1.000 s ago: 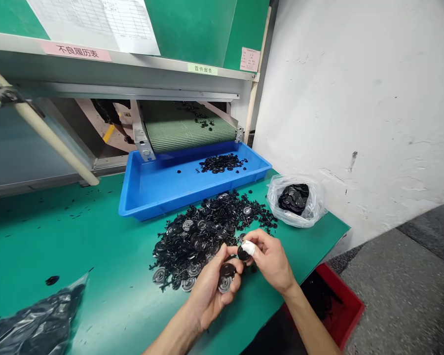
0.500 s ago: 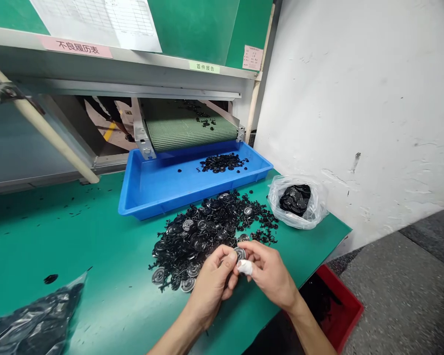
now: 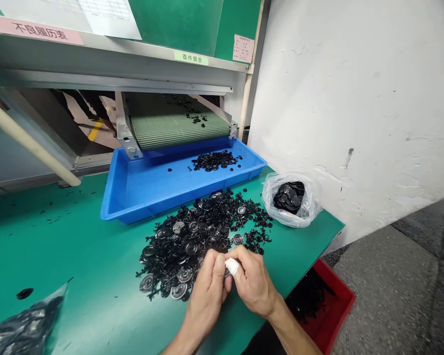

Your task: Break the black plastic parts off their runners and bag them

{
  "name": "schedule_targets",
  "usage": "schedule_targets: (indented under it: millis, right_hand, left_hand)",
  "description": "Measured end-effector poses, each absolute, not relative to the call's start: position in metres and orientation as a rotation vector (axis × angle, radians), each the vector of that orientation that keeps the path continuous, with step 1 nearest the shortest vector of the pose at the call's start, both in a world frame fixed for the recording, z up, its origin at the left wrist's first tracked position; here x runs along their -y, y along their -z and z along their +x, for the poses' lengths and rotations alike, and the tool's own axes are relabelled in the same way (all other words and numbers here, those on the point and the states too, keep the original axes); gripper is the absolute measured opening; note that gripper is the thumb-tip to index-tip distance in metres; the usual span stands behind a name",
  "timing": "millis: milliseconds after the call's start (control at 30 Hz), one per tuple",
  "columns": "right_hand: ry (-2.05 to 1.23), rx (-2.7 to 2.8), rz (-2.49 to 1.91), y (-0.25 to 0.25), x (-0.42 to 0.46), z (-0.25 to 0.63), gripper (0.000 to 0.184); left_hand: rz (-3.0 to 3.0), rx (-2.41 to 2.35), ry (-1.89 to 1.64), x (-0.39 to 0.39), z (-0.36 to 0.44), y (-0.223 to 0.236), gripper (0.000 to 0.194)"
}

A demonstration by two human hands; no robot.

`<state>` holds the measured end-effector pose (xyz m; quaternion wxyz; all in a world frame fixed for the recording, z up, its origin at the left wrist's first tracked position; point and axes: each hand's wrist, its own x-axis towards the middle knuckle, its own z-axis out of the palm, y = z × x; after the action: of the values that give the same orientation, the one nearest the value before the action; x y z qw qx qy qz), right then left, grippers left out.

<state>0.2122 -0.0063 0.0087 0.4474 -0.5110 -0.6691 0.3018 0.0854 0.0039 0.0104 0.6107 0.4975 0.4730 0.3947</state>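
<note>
Both my hands meet at the near edge of a pile of small black plastic discs [image 3: 196,236] on the green table [image 3: 77,246]. My left hand [image 3: 205,298] has its fingers curled and pinched together against my right hand [image 3: 253,283]. The right thumb wears a white wrap at its tip. Between the fingertips of both hands sits a small black disc [image 3: 226,272], mostly hidden by the fingers.
A blue tray [image 3: 151,190] with a few black parts lies behind the pile, under a green conveyor belt [image 3: 177,125]. A clear bag of black parts [image 3: 290,197] stands at the right. Another dark bag [image 3: 18,330] lies bottom left. A red bin [image 3: 318,301] sits below the table edge.
My hands closed together over the disc, which was openly visible a second ago. The view shifted slightly so everything sits further left and lower.
</note>
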Motion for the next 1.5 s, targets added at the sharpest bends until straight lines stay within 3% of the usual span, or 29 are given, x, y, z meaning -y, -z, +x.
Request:
schedule_targets:
  millis: [167, 400, 533, 900, 1167, 1500]
  right_hand:
    - [-0.752, 1.666, -1.293, -0.008, -0.016, 0.232, 0.027]
    - [-0.261, 2.02, -1.426, -0.025, -0.073, 0.275, 0.043]
    - [-0.255, 2.043, -1.462, -0.016, -0.099, 0.279, 0.045]
    - [-0.443, 1.72, -1.446, -0.004, -0.096, 0.281, 0.036]
    - [-1.209, 1.279, -1.294, -0.012, -0.039, 0.244, 0.029]
    - [-1.238, 1.351, -1.219, -0.012, -0.015, 0.232, 0.028]
  left_hand:
    - [0.906, -0.999, -0.915, -0.018, 0.084, -0.013, 0.034]
    - [0.555, -0.801, -0.96, -0.028, 0.079, -0.022, 0.025]
    - [0.53, -0.736, -0.978, -0.029, 0.076, -0.018, 0.026]
    - [0.57, -0.736, -0.887, -0.034, 0.073, -0.012, 0.025]
    - [0.863, -0.899, -0.882, -0.03, 0.077, -0.011, 0.031]
    - [0.959, -0.993, -0.843, -0.027, 0.077, -0.01, 0.031]
